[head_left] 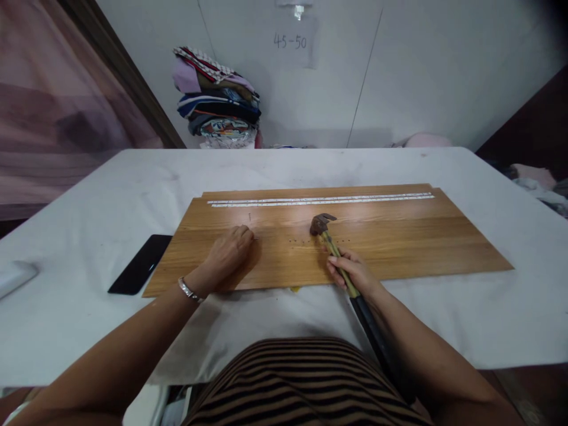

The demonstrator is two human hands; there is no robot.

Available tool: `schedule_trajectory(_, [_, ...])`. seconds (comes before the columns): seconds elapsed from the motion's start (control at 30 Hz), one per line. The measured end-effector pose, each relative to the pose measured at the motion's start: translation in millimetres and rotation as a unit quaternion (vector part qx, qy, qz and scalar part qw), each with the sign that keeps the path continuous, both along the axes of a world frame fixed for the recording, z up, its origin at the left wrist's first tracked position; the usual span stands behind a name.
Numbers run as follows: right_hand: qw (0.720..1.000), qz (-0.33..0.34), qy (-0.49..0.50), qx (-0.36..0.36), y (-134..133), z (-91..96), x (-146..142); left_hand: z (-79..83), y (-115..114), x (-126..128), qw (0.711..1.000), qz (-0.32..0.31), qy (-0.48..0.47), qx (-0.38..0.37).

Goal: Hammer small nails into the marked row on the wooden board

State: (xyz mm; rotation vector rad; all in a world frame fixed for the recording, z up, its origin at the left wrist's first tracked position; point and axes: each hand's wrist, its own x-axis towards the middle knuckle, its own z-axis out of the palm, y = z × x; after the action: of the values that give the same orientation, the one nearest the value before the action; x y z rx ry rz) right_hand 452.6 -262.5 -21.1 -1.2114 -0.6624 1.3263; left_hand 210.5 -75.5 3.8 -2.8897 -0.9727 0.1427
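A wooden board lies flat on the white-covered table. My right hand is closed round the handle of a claw hammer, whose rusty head rests on the board beside a short row of small nails. My left hand rests on the board to the left, fingers curled in a pinch at a tiny nail near its fingertips; what it holds is too small to make out. Another nail stands upright just beyond it. Two thin white strips run along the board's far edge.
A black phone lies on the table left of the board. A white object sits at the far left edge. Folded clothes are stacked against the back wall, under a paper marked 45-50.
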Motion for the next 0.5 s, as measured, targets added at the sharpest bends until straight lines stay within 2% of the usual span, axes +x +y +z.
schedule_trajectory(0.13, [1.000,0.003,-0.004,0.003,-0.2,-0.1,0.7,3.2,-2.6,-5.6,0.997,-0.059,-0.026,-0.040])
schedule_trajectory(0.27, [1.000,0.007,-0.009,0.003,-0.3,2.2,0.2,7.9,-0.2,-4.9,0.996,-0.050,-0.013,-0.079])
schedule_trajectory(0.4, [1.000,0.009,-0.014,0.017,0.1,2.5,-0.4,9.6,-0.2,-1.8,0.997,-0.034,0.011,-0.072])
schedule_trajectory(0.5, [1.000,0.011,-0.015,0.021,0.4,1.8,-0.2,3.8,-2.1,-4.5,0.998,-0.037,0.004,-0.060])
